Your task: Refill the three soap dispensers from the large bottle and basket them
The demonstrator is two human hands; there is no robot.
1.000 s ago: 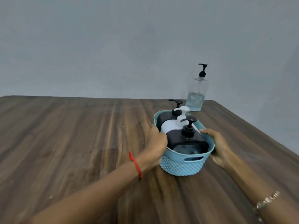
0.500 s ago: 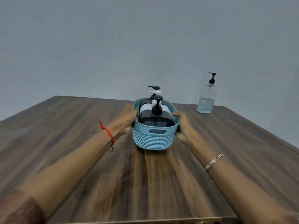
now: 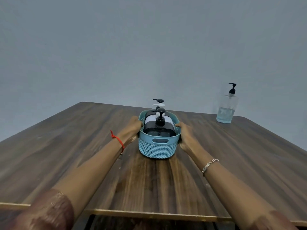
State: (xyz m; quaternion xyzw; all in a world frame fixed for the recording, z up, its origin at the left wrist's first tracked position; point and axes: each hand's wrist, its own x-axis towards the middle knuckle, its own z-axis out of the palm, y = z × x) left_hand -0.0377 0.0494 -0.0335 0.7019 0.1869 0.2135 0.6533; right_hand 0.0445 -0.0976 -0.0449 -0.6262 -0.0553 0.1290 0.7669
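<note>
A light blue woven basket [image 3: 157, 149] stands on the wooden table [image 3: 66, 146], far from me at the middle. Three soap dispensers stand in it in a row: a black one [image 3: 157, 130] nearest, a white one [image 3: 150, 119] behind it, and a further black one of which mostly the pump [image 3: 159, 101] shows. My left hand [image 3: 132, 128] grips the basket's left rim. My right hand [image 3: 185, 133] grips its right rim. The large clear bottle [image 3: 226, 107] with a black pump and a little blue liquid stands at the far right of the table.
The table's near edge [image 3: 149, 214] runs across the bottom of the view. A plain grey wall [image 3: 149, 47] rises behind the table's far edge. A red thread is on my left wrist and a bracelet on my right.
The basket, held in both hands, has moved left and away from the large bottle, toward the table's middle. My view has pulled back, showing the near edge.
</note>
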